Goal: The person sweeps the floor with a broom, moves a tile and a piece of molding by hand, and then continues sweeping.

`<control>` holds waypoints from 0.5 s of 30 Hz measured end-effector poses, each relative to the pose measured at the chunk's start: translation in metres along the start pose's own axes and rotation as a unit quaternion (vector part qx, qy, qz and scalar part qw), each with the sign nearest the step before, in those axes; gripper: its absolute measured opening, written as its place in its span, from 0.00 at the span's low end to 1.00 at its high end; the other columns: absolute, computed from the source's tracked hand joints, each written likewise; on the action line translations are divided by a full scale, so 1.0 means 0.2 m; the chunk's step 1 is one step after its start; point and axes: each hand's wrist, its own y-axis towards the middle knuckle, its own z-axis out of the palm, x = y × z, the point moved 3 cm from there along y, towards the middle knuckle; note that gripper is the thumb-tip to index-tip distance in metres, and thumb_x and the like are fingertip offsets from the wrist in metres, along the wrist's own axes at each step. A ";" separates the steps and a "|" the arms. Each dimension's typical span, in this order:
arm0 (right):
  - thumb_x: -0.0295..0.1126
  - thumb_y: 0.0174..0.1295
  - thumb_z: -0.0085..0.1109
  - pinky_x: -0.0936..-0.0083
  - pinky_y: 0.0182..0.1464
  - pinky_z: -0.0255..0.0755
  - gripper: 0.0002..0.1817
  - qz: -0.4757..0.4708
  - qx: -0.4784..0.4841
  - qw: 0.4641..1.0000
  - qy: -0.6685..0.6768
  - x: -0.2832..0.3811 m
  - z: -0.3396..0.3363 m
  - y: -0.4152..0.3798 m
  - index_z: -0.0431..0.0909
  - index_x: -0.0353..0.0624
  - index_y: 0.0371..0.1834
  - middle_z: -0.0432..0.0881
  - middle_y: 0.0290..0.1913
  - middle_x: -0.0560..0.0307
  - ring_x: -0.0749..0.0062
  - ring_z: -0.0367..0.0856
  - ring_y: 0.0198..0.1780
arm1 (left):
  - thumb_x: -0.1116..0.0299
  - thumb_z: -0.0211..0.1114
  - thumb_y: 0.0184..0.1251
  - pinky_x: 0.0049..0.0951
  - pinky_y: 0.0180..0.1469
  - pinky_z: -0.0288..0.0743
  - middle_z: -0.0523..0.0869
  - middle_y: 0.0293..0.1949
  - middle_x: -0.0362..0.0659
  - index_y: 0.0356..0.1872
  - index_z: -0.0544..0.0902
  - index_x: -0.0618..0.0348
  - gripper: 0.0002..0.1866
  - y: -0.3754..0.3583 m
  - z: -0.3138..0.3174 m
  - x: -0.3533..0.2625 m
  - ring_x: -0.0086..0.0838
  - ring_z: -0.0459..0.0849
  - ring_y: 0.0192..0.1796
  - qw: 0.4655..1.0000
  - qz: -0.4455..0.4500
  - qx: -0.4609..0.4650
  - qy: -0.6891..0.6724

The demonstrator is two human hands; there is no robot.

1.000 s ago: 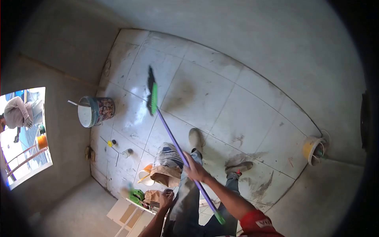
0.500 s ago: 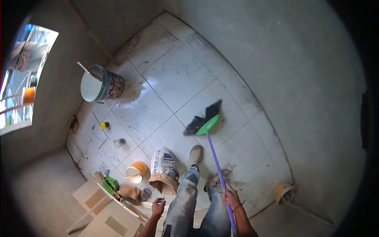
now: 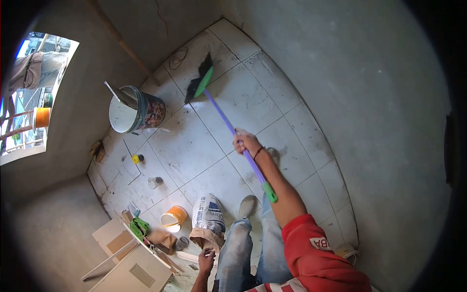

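The head camera shows a tiled floor (image 3: 233, 107) between grey walls. The right hand (image 3: 247, 142) is clamped on the purple handle of the broom (image 3: 222, 116), around its middle, with the arm stretched forward. The broom's green head and black bristles lie on the far side of the scene, to the right of the bucket (image 3: 153, 109); whether the bristles press on the tiles I cannot tell. Its handle slopes back toward the near right and ends in a green grip just beside the right forearm.

The left hand (image 3: 206, 259) hangs near the body, its fingers partly curled, at the open brown mouth of the sack (image 3: 209, 214). I cannot tell whether it touches the sack or holds anything.

To the left of the sack stands the orange pail (image 3: 179, 213), pale inside. Farther off sits a small jar (image 3: 154, 182), with a yellow item (image 3: 136, 159) beyond it. The bucket stands farther still, with a tool leaning in it. Near left, a green cloth (image 3: 140, 228) lies beside the pale boards (image 3: 131, 272). Through the window (image 3: 29, 154) at far left, part of another person (image 3: 29, 73) shows. At near right, the red sleeve (image 3: 311, 258) partly hides a container (image 3: 346, 250).
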 end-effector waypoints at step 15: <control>0.30 0.74 0.50 0.87 0.18 0.54 0.28 0.036 -0.111 0.993 -0.019 0.44 -0.04 -1.46 0.60 0.51 0.77 0.66 0.22 0.69 0.87 0.60 0.17 | 0.66 0.64 0.70 0.31 0.44 0.81 0.87 0.45 0.47 0.57 0.80 0.60 0.18 -0.28 0.45 -1.02 0.31 0.88 0.44 0.991 -0.060 0.075 -0.091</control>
